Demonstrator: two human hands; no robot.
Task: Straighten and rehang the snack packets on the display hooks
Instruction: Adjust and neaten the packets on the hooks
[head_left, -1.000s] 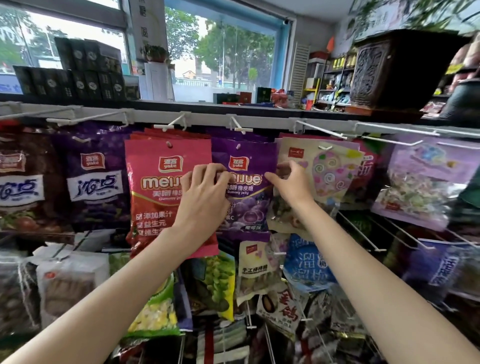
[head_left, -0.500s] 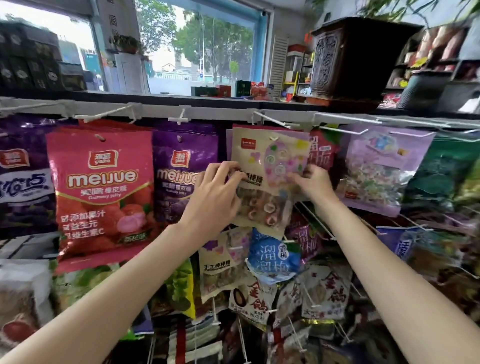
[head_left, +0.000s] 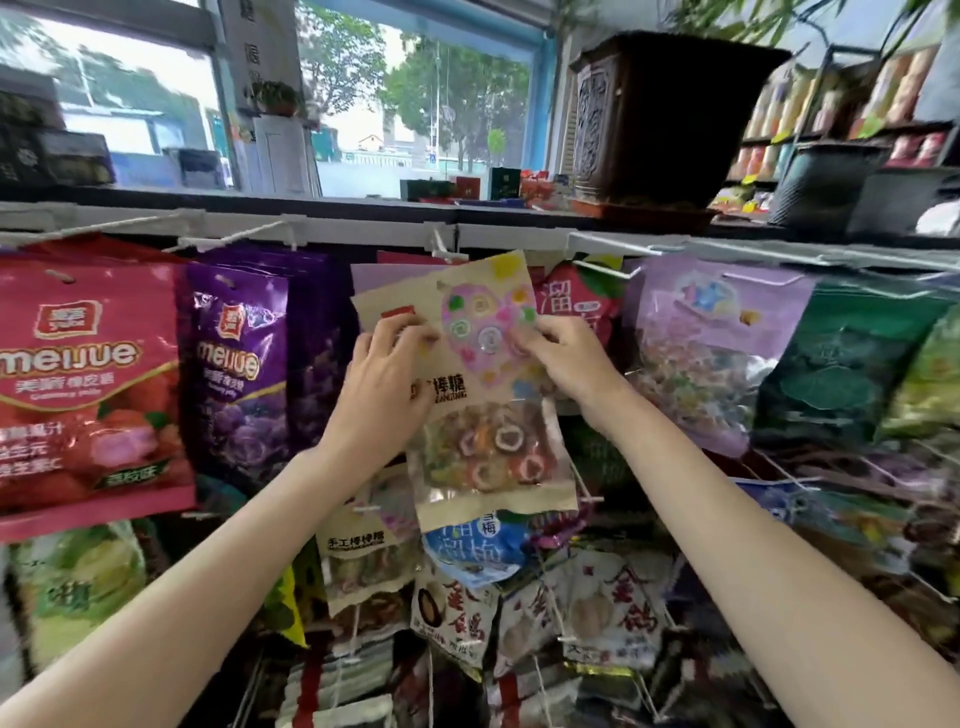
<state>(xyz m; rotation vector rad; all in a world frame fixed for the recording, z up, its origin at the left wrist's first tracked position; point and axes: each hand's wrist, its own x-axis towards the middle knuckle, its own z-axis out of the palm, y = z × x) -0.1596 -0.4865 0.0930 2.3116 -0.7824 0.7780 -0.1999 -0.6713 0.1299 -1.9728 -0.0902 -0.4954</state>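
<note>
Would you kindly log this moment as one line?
left hand: grips beige lollipop packet | right hand: grips it | packet: tilted, below white hook

Both arms reach forward, left grip (head_left: 382, 371) and right grip (head_left: 563, 353) raised (fingers curled, pinching).

A white rail (head_left: 519, 236) ran across the rack, its white hooks (head_left: 441, 244) jutting forward. From them hung a red gummy packet (head_left: 88, 374), a purple gummy packet (head_left: 239, 364), a tilted beige lollipop packet (head_left: 483, 415), a lilac candy packet (head_left: 701, 353) and a green packet (head_left: 841, 364). Lower hooks carried a blue packet (head_left: 467, 545) and white packets with red characters (head_left: 613, 608). A dark shelf (head_left: 260, 200) above the rail bore a dark planter (head_left: 660, 119) and small boxes (head_left: 457, 188).
</note>
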